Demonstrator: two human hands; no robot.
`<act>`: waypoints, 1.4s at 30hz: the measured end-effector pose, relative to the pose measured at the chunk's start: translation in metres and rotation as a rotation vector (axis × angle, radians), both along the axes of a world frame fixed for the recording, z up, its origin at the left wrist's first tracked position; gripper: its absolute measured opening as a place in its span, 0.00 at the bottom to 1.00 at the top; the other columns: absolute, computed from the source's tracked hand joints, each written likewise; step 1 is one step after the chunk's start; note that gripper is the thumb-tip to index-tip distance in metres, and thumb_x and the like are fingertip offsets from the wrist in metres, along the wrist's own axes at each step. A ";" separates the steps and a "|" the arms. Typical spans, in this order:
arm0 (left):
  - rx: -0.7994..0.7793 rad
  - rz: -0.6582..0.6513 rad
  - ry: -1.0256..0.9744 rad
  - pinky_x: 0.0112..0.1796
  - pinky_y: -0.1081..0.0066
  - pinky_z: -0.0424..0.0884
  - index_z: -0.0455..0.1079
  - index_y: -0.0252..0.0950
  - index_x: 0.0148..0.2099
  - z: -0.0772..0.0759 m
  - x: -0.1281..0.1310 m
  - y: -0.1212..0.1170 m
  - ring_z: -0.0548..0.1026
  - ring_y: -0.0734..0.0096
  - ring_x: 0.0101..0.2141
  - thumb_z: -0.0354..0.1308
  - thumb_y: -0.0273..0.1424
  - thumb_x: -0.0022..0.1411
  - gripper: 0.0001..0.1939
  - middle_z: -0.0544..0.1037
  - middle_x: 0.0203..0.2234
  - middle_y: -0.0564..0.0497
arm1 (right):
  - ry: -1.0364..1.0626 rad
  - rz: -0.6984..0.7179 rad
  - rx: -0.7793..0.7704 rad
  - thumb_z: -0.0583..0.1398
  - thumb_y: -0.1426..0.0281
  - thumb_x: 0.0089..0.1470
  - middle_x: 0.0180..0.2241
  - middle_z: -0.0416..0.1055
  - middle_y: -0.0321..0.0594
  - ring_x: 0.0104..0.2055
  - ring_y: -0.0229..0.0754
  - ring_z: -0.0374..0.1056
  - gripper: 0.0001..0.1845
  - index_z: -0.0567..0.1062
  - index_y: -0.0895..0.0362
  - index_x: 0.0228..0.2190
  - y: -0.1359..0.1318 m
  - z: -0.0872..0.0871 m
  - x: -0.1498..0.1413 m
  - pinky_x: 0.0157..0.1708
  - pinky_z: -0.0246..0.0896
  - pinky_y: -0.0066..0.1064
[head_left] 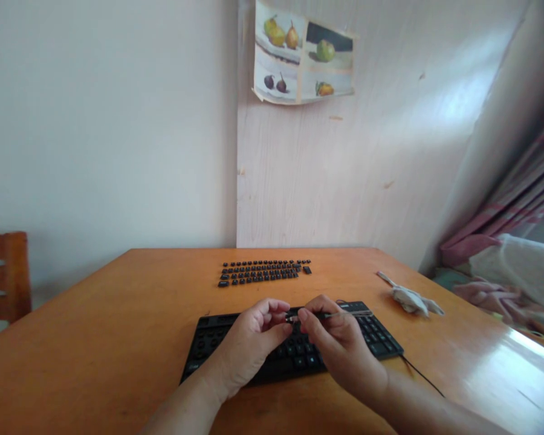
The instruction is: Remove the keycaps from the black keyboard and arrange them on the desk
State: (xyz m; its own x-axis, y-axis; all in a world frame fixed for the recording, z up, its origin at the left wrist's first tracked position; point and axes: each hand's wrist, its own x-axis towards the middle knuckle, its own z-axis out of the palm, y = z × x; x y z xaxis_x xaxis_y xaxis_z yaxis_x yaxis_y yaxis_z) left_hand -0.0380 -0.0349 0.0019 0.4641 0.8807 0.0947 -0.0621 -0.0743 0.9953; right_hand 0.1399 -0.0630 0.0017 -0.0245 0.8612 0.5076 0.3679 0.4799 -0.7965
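The left hand (256,332) pinches a small dark piece (291,318), perhaps a key, and the right hand (342,341) grips a thin tool (360,313), lying sideways, its working end towards the left hand. Below, the partly stripped keyboard (383,338) stretches left to right on the tabletop (118,314), keys remaining at right; loose keys (223,284) lie beyond in rows.

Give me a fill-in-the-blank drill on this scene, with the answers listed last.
The keyboard beneath the left hand and right hand is coloured ____.
Beyond it, loose keycaps lie in ____ rows.
As the wearer sees it, the cloth lies to the keyboard's ____.
The paintings on the wall show ____.
Missing words: black; four; right; fruit.
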 end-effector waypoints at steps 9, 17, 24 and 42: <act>-0.072 -0.038 -0.039 0.46 0.66 0.64 0.66 0.36 0.49 0.003 -0.004 -0.001 0.74 0.66 0.42 0.63 0.35 0.58 0.19 0.78 0.37 0.49 | 0.034 -0.010 0.103 0.57 0.62 0.61 0.31 0.74 0.38 0.31 0.39 0.71 0.11 0.73 0.52 0.43 0.004 -0.002 -0.002 0.29 0.67 0.28; -0.140 -0.037 -0.069 0.44 0.67 0.64 0.63 0.34 0.53 0.002 -0.005 0.001 0.72 0.70 0.37 0.62 0.30 0.57 0.22 0.76 0.33 0.50 | -0.650 0.039 0.245 0.59 0.70 0.57 0.37 0.73 0.41 0.38 0.42 0.70 0.12 0.74 0.51 0.45 0.007 0.007 0.013 0.38 0.65 0.31; -0.131 0.010 -0.047 0.50 0.64 0.62 0.59 0.36 0.59 0.003 -0.008 0.002 0.73 0.64 0.44 0.62 0.33 0.58 0.29 0.77 0.41 0.46 | -0.743 0.054 0.192 0.59 0.67 0.58 0.36 0.73 0.39 0.37 0.40 0.70 0.10 0.75 0.51 0.43 0.015 0.010 0.018 0.37 0.62 0.29; -0.042 0.480 0.048 0.40 0.66 0.65 0.70 0.36 0.46 0.001 -0.032 0.027 0.72 0.64 0.38 0.60 0.44 0.56 0.20 0.77 0.35 0.48 | -1.064 -0.295 -0.260 0.57 0.65 0.56 0.43 0.76 0.42 0.44 0.46 0.71 0.15 0.78 0.49 0.44 0.180 -0.016 0.090 0.38 0.59 0.30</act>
State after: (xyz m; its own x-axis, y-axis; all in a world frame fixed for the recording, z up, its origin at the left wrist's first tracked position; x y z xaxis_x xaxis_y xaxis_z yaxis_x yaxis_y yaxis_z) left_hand -0.0696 -0.0083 0.0029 0.0073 0.9991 0.0427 0.0157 -0.0428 0.9990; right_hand 0.2300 0.1170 -0.0143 -0.1155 0.9811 0.1553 0.9889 0.1283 -0.0745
